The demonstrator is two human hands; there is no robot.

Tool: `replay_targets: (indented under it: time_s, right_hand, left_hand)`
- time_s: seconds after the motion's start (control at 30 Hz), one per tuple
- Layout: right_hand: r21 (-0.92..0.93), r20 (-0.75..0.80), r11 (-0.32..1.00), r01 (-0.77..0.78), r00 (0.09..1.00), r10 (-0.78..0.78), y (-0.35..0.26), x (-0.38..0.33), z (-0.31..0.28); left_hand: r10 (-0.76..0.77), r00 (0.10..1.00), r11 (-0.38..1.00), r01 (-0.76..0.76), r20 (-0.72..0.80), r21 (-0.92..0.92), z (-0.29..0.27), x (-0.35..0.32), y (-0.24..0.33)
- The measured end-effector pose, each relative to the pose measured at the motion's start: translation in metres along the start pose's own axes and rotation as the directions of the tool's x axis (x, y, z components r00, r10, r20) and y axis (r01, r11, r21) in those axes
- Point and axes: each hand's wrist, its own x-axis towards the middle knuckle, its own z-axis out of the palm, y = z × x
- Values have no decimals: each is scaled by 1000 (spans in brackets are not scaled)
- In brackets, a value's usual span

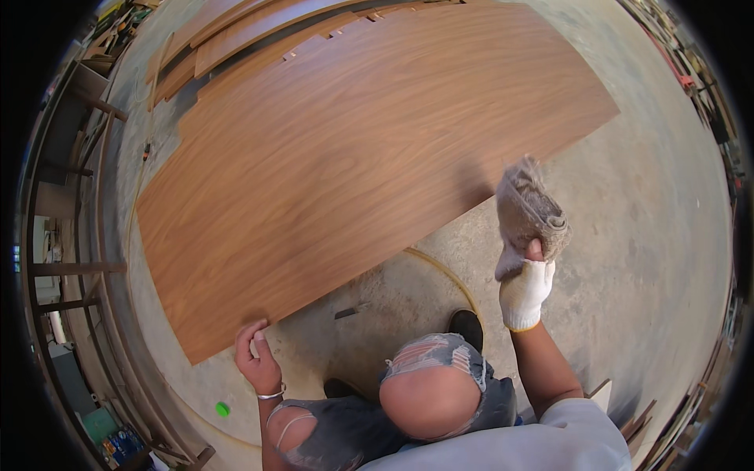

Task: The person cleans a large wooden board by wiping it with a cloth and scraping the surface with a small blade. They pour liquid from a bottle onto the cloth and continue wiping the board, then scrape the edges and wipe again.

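A wide brown wood-grain panel (353, 173) lies in front of me, its near edge slanting up to the right. My right hand (528, 290), in a white knit fingerless glove, grips a bunched grey-brown rag (530, 206). The rag is just off the near edge at the right, and a dark shadow falls on the panel beside it. My left hand (258, 359) is bare, with a bracelet at the wrist. Its loosely bent fingers touch or nearly touch the near edge at the panel's left end, the thumb standing apart.
More brown boards (259, 39) are stacked at the far left. A yellow hose (444, 271) curves over the concrete floor (628, 259) near my shoe (466, 326). A small dark strip (345, 312) and a green cap (222, 409) lie on the floor. Metal racking (78, 267) lines the left.
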Motion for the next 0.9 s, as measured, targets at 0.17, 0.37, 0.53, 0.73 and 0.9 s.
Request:
replay_targets:
  time_s: [0.17,0.37,0.53,0.73,0.9]
  right_hand:
    - [-530,785,500,685,620,-18,52,-4,82]
    - [202,976,727,656,-196,-94,83,-49,133]
    - [126,992,616,777,-106,-68,65,-13,118]
    - [-216,974,230,949,225,-12,22,63,62]
    - [-479,869,-56,876,464,-172,5,113,-1]
  left_hand:
    - [208,963,934,-247,171,259,11,18,20]
    - [138,969,959,-183,206,216,2,19,4]
    - [222,875,862,-382,430,334,4,34,16]
    - [219,731,696,-581,646,422,35,46,38]
    - [340,612,579,-734,714,353,60,67,43]
